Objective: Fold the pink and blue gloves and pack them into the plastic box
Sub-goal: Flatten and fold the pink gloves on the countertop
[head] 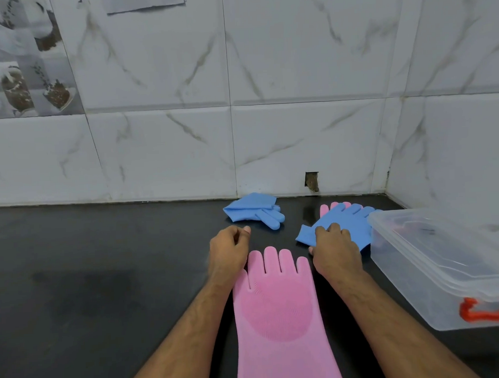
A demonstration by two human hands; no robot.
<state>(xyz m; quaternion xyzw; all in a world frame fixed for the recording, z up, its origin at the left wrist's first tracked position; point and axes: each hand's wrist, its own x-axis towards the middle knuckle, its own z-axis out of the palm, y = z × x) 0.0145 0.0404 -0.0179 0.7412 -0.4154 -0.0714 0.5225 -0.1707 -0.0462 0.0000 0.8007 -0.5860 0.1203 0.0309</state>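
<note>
Hands beside pink glove, fingers wallward.

Your dark surface carried a flat pink glove, a folded blue glove, a blue glove overlapping another pink glove, and a clear plastic box.

Pink glove: matt rubber, bristled palm. Box: clear glossy plastic. Counter: dark, smooth. Wall tiles: glossy marble-look.

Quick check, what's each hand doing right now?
Left hand: fingers curled, holding nothing.
Right hand: gripping the flat blue rubber glove beside the clear plastic box.
</note>
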